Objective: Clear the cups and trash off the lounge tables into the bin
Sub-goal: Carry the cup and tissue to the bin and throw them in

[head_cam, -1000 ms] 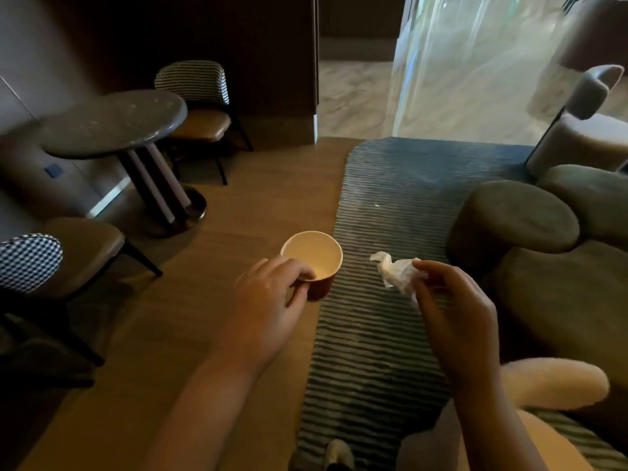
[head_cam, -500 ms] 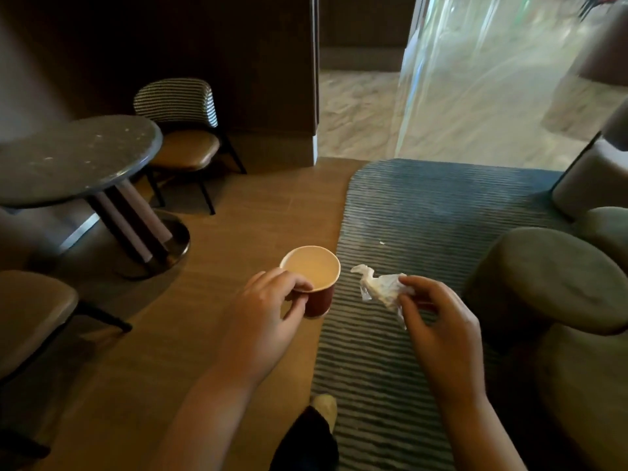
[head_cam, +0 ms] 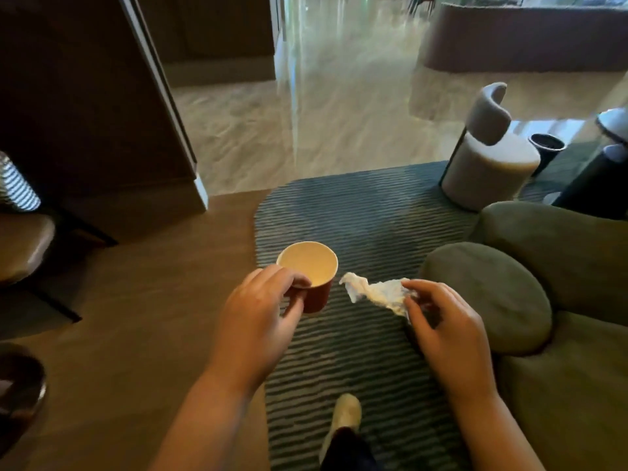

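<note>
- The left hand (head_cam: 258, 321) grasped a paper cup (head_cam: 311, 277), with the fingertips curled over the near rim and the thumb pressed on the red outer wall.
- The paper cup was in the air over the left edge of the striped rug (head_cam: 356, 212), with its mouth facing up and its pale inside showing.
- The right hand (head_cam: 448, 331) pinched a crumpled white napkin (head_cam: 377, 292) between the thumb and the curled fingers.
- The napkin hung in the air above the middle of the striped rug. Its loose end pointed towards the paper cup and came near the cup without touching it.
- Both forearms reached in from the near edge of the view, the left one over the wooden floor (head_cam: 136, 300) that bordered the rug's left side, and the right one over the rug's near right part.
- A pale shoe (head_cam: 346, 413) stood on the near end of the striped rug, between the two forearms.
- Rounded green cushions (head_cam: 489, 294) of a sofa lay along the right side of the rug, just beside the right hand.
- A grey stool with a curved backrest (head_cam: 489, 168) stood at the rug's far right corner.
- A dark round container (head_cam: 547, 147) showed just beyond that stool, past the rug's far right corner. Whether it was the bin could not be told.
- A brown-seated chair (head_cam: 23, 246) stood well to the left of the rug on the wooden floor, cut off by the picture's edge.
- Beyond the far end of the rug, a glass wall (head_cam: 339, 96) rose over a pale, blurred floor.
</note>
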Demonstrator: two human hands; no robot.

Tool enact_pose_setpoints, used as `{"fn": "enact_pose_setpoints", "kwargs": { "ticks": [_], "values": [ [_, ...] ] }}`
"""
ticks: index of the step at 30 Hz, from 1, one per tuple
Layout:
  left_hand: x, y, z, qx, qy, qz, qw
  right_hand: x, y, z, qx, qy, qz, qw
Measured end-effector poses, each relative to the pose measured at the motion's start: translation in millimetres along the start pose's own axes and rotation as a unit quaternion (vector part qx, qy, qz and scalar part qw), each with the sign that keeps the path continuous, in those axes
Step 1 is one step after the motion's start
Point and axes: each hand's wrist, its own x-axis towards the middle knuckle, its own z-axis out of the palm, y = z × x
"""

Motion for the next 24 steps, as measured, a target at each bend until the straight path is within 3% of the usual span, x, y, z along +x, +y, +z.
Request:
{"fn": "enact_pose_setpoints", "kwargs": {
  "ticks": [4,13,19,24],
  "values": [
    [111,-28,41,0.003,-0.026,0.022,0.999,88,66,24,-0.018,0.022,0.048,0.998],
    [370,-59,84,0.011,-0.005,0.059,0.998,355,139,46,0.004,0.089,-0.014,0.996],
    [500,-116,137,-0.018,-0.012,0.014,1.0,480,194,90,0.001,0.036,-0.016,0.999],
    [652,-156,187,-0.045,-0.015,0.032,0.998,614,256,115,-0.025,0.036,0.009,0.999]
  ]
}}
